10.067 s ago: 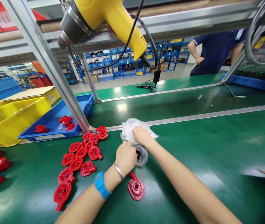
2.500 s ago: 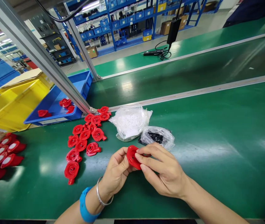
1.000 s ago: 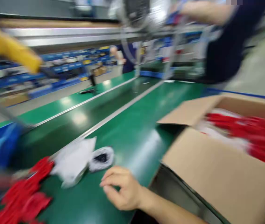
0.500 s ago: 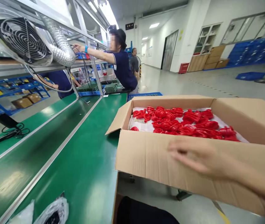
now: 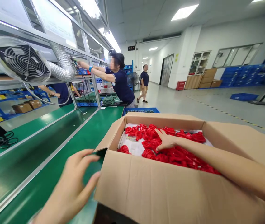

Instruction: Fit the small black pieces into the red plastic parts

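An open cardboard box [image 5: 160, 183] stands to the right of the green bench. Inside lie many red coiled bundles [image 5: 151, 144], which look like wound cable, on a white sheet [image 5: 133, 146]. My right hand [image 5: 167, 141] reaches into the box from the right, its fingers spread on top of the bundles. No bundle is visibly gripped. At the box's near left corner, my left hand [image 5: 73, 183] is raised over the bench, thumb and fingers apart and holding nothing. It is slightly blurred.
The green bench [image 5: 59, 161] with metal rails runs along the left. A fan with a foil duct [image 5: 63, 67] hangs above it. A co-worker [image 5: 123, 84] leans over the far end, near green trays and a blue crate [image 5: 144, 110]. Another person [image 5: 144, 81] stands in the aisle.
My right hand has moved from in front of the box's near flap into the box, onto the red bundles. My left hand has come into view at the left corner. The view has tilted up.
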The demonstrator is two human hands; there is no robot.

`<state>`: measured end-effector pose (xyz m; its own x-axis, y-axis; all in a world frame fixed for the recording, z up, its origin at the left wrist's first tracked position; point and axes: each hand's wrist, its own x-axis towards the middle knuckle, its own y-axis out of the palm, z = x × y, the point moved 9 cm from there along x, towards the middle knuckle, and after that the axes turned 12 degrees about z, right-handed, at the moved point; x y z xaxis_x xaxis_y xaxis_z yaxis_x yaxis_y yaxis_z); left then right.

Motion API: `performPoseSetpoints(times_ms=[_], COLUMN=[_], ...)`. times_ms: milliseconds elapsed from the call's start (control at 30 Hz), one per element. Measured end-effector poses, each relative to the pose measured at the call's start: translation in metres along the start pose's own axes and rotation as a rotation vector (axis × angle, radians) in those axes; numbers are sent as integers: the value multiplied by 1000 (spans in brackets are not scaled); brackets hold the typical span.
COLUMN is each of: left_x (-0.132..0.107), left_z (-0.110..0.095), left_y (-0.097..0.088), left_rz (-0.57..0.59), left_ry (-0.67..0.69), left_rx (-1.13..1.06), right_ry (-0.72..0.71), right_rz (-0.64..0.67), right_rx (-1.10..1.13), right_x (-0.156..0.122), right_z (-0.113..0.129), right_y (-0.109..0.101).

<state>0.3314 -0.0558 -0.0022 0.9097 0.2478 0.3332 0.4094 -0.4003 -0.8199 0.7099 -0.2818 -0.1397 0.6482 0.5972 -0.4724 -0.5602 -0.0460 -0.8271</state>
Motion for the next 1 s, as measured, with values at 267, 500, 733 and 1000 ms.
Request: performPoseSetpoints(times_ms=[267,500,733,1000], left_x=[237,278,272,255], left_z=[-47,-12,-8,-18], left_y=[219,298,303,307], left_rz=[773,924,959,955], left_ry=[-33,-63,8,24], left_rx=[222,215,41,-19], right_ry=[33,-34,-33,-98], right_rz=[83,3,-19,-66], right_rx=[132,190,237,346], right_x=[30,34,34,25], right_z=[-20,-11,-6,-8], right_y=[-10,-1,7,16])
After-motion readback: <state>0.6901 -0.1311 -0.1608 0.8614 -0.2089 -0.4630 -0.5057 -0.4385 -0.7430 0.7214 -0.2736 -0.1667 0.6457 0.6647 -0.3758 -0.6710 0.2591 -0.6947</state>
